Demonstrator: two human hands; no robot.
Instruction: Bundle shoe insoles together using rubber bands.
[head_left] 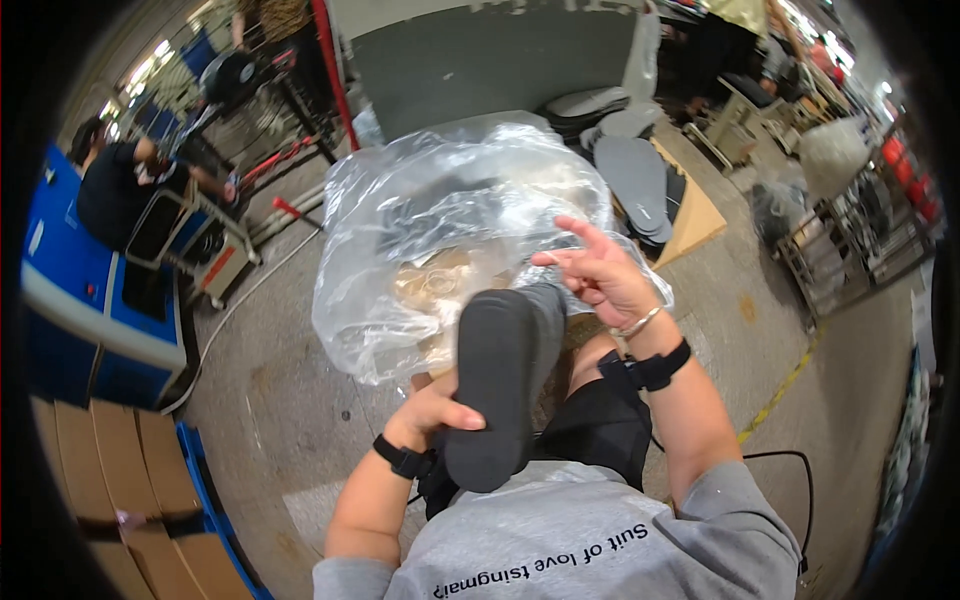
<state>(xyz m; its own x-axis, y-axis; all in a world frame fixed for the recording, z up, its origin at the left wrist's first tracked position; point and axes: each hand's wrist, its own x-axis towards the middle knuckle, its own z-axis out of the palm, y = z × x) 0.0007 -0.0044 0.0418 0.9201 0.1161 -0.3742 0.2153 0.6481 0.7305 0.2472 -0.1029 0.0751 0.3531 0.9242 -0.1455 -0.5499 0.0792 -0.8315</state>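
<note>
My left hand [437, 410] grips a dark grey shoe sole [490, 390], held upright in front of me with the thumb across its face. Behind its right edge shows another dark sole [547, 322]; whether the two touch is hard to tell. Up to the right, my right hand [605, 275] has its fingers apart, close to the far end of the soles, and I see nothing in it. Beyond both hands spreads a large clear plastic bag [360, 240], with dark and tan things showing dimly through it.
Grey soles [632, 185] lie stacked on a wooden board [695, 215] at the far right. A grey panel [490, 65] stands behind the bag. Cardboard boxes [120, 460] sit near left, below a blue machine [100, 300]. A person [115, 195] sits at the far left; a metal rack [850, 250] stands right.
</note>
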